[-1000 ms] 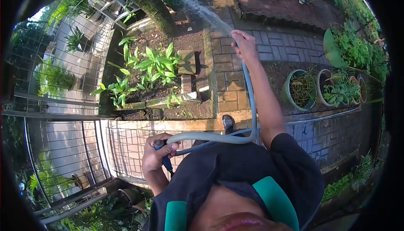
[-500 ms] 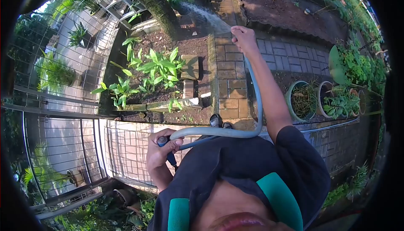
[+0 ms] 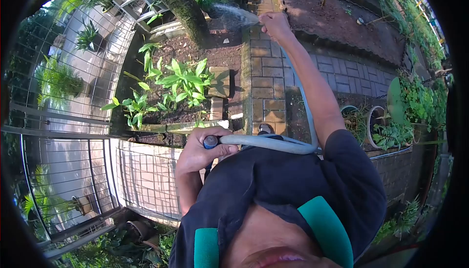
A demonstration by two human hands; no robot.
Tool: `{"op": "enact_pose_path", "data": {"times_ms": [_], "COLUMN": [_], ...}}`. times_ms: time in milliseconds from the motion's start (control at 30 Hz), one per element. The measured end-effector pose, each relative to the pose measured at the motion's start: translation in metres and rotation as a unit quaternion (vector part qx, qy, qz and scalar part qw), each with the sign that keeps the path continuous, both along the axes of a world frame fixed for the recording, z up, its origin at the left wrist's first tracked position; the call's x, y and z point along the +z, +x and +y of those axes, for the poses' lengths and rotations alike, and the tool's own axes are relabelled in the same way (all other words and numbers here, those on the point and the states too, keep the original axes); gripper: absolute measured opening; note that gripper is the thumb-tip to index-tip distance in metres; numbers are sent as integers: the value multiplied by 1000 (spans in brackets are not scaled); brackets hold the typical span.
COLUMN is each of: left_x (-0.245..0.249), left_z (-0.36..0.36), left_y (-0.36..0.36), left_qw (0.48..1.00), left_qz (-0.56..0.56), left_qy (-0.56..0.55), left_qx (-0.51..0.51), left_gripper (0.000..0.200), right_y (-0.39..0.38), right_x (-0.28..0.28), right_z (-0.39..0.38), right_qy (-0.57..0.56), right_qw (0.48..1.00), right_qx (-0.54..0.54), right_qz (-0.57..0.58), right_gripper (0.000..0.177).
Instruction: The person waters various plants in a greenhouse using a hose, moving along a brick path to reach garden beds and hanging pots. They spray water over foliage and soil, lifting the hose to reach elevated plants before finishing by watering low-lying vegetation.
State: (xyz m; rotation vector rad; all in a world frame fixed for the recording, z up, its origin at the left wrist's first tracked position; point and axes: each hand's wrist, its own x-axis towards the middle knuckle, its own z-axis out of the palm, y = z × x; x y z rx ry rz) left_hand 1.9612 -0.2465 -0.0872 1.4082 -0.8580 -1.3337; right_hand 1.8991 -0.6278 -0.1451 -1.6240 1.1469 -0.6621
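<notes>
One person, seen from above their own chin and dark shirt, waters a garden with one grey garden hose [image 3: 273, 143]. Both hands are in view.

The right hand [image 3: 274, 25] is stretched far forward and clenched around the hose's outlet end. One spray of water [image 3: 229, 11] fans out from it towards the base of the single tree trunk [image 3: 183, 4].

The left hand [image 3: 198, 153] is held close to the chest and is closed in a fist around the hose, next to one blue fitting [image 3: 210, 142]. Between the two hands the hose crosses the chest, bends at the right shoulder and runs up along the right arm.

One shoe [image 3: 264, 129] shows past the shirt, on a brick path [image 3: 264, 80].

Left of the path lies one soil bed with a cluster of leafy green plants [image 3: 183, 80] and two flat stone blocks [image 3: 220, 82]. A wire fence [image 3: 63, 141] runs along the far left.

To the right, at least three plant pots [image 3: 378, 126] stand close together, and one bare soil bed [image 3: 322, 9] lies beyond the path.
</notes>
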Motion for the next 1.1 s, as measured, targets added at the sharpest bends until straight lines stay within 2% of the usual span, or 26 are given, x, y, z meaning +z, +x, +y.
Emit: {"op": "enact_pose_path", "data": {"times_ms": [233, 400, 500, 533, 633, 733, 1000, 1100], "left_x": [-24, -50, -46, -39, -40, -46, -50, -49], "left_z": [-123, -239, -309, -330, -378, -403, -441, -447], "left_y": [18, 36, 42, 47, 54, 62, 81, 87], "left_qw": [1000, 1000, 999, 996, 993, 993, 993, 995], "left_qz": [-2, 23, 15, 18, -30, -19, 1, -10], "left_qy": [3, -11, 38, 70, 27, 45, 72, 56], "left_qx": [-16, -8, -12, -53, -107, -109, -93, -77], "left_gripper": [26, 23, 23, 23, 23, 24, 20, 19], "right_y": [32, 52, 47, 45, 52, 71, 102, 113], "right_x": [-25, -35, -40, -37, -27, -31, -29, -30], "right_z": [-97, -211, -275, -295, -346, -390, -425, -432], "right_qy": [12, 51, 78, 85, 78, 5, 50, 23], "right_qw": [1000, 995, 991, 989, 991, 994, 993, 994], "right_qx": [14, 4, 11, 14, 9, 29, 50, 65], "right_qz": [-5, -80, -110, -123, -112, -102, -97, -86], "right_gripper": [23, 21, 19, 19, 19, 20, 22, 21]}}
